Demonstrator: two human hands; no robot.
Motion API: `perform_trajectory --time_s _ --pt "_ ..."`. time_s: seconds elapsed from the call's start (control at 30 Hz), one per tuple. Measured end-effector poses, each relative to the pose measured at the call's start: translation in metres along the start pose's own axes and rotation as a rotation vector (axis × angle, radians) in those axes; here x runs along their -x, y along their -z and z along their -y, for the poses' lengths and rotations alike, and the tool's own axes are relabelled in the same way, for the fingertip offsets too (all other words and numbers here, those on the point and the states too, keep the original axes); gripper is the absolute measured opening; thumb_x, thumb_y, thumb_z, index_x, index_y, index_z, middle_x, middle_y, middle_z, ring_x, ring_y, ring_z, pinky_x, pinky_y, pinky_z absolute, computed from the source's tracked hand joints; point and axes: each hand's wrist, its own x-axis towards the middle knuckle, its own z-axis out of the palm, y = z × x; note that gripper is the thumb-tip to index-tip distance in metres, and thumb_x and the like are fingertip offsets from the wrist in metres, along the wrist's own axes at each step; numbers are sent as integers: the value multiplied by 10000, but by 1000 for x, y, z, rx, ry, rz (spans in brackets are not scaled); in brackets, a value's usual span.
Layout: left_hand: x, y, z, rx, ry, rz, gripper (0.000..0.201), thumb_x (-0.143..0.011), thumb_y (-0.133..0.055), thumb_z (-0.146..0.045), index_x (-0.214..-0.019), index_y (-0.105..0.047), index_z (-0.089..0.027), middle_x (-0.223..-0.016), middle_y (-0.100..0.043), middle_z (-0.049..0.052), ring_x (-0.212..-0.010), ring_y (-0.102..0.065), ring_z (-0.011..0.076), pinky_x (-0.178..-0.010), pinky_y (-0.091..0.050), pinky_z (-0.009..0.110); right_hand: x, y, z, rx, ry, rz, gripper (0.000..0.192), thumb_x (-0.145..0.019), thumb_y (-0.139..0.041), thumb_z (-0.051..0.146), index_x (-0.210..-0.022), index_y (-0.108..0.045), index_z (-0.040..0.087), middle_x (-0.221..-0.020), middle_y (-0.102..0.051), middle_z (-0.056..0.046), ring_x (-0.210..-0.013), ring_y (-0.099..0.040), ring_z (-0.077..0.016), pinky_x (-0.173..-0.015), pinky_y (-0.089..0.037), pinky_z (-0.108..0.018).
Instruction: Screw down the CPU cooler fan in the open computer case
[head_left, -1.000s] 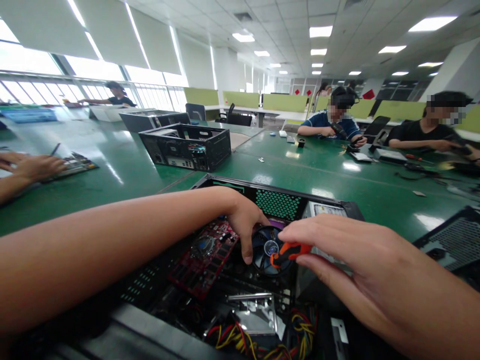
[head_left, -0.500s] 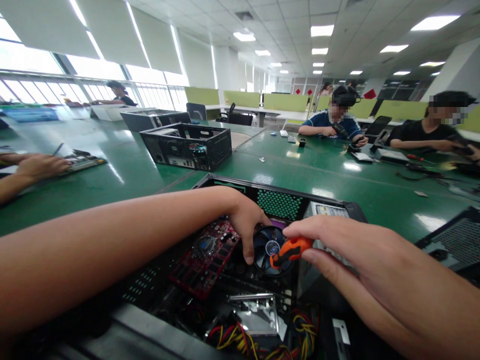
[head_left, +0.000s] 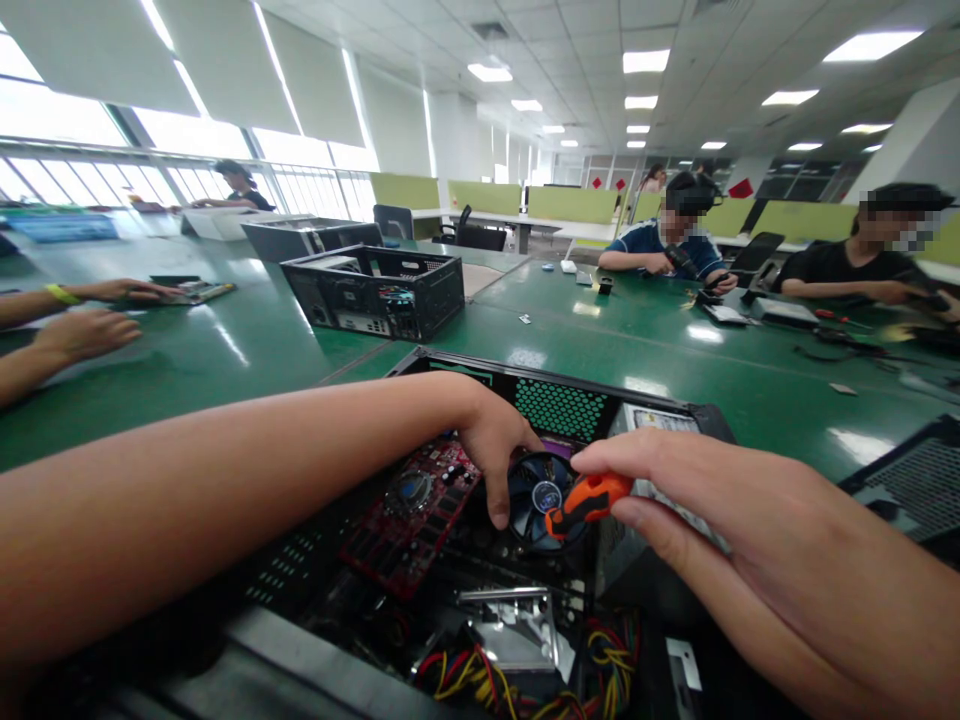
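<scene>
Head view showed both hands inside the open computer case [head_left: 570,392] on the green table [head_left: 675,350]. Landmark was the CPU cooler fan [head_left: 536,497], roughly mid-case. Right hand [head_left: 750,530] came in from the fan's right, thumb and fingers pinched shut on the orange-and-black screwdriver handle [head_left: 581,503]; handle sat over the fan's right edge (tip was hidden, so contact point couldn't be told). Left hand [head_left: 491,450] rested on the fan's left rim, fingers curled down and partly open, gripping nothing that could be made out; thumb pointed down beside the fan. Red expansion card [head_left: 409,515] lay left of the fan. Coloured wire bundle [head_left: 465,680] sat nearer the camera than the fan. Second open case [head_left: 375,290] stood beyond the fan, well apart.
</scene>
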Motion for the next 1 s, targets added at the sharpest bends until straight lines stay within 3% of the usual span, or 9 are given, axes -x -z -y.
perform_trajectory --time_s 0.3,0.5,0.67,0.73,0.87,1.0 --pt "-1 1 0 -1 6 14 885 -509 -1017 -375 -1355 -780 -263 -1319 -829 -11 -1294 -713 333 -1135 -548 357 3 -3 -1 -20 -33 53 345 -1148 -434 201 -1331 -718 270 -1275 -848 -30 -1092 -825 -194 -907 -673 -321" --pt "-2 0 1 -16 -3 10 885 -524 -1008 -383 -1370 -773 -271 -1318 -828 -16 -1275 -720 331 -1116 -556 357 6 -2 0 -15 -63 65 150 -1096 -611 311 -1062 -755 286 -983 -829 -8 -804 -779 -191 -654 -610 -308" --pt "-4 0 4 -50 2 -22 928 -524 -1006 -445 -1401 -757 -271 -1363 -811 0 -1290 -715 337 -1144 -539 377 4 -3 -1 -50 -19 51 343 -1133 -445 158 -1331 -693 287 -1286 -831 -14 -1138 -799 -164 -1032 -619 -339" --pt "-4 0 5 -82 3 -37 966 -535 -1001 -481 -1436 -737 -255 -1393 -798 23 -1286 -719 340 -1154 -532 387 3 -4 -1 -57 -3 52 381 -1122 -442 121 -1389 -666 274 -1354 -820 -22 -1203 -787 -152 -1092 -595 -327" --pt "-6 1 5 -48 10 4 929 -515 -1014 -414 -1395 -757 -266 -1355 -816 -2 -1302 -712 336 -1145 -541 370 2 -3 -3 -67 12 57 284 -1139 -486 194 -1264 -722 292 -1221 -853 1 -1059 -820 -163 -941 -653 -296" --pt "-4 0 7 37 9 29 903 -514 -1016 -360 -1376 -764 -260 -1327 -828 -7 -1258 -740 323 -1123 -562 361 5 1 -6 -69 -59 -27 287 -1147 -496 257 -1342 -671 375 -1268 -845 42 -1065 -831 -180 -845 -670 -263"
